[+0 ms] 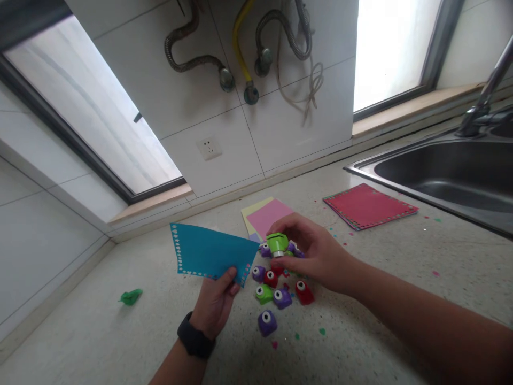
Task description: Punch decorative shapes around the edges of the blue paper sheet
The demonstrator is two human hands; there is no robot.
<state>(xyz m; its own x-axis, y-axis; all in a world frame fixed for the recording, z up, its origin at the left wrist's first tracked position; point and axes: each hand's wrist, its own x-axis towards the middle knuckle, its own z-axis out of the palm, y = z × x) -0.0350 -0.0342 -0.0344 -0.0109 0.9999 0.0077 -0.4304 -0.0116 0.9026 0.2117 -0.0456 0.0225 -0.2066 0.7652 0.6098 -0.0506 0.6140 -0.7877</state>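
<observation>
My left hand [216,302] pinches the lower right edge of a blue sheet of paper [212,251], thumb on top. Small shapes are punched along the sheet's left, bottom and right edges. In my right hand [308,251] is a green craft punch [277,244], gripped between thumb and fingers beside the sheet's right corner. Below on the counter lie several more punches: a purple punch [267,323] in front, a red punch [303,293] to the right, a green punch [263,294] on the left. Part of the group is hidden behind my right hand.
Punched red sheets [371,206] are stacked at the right, near the steel sink [436,166]. Pink paper [270,214] and yellow paper [247,213] lie behind my right hand. A crumpled green scrap [130,297] sits at left. Paper bits dot the counter [160,331].
</observation>
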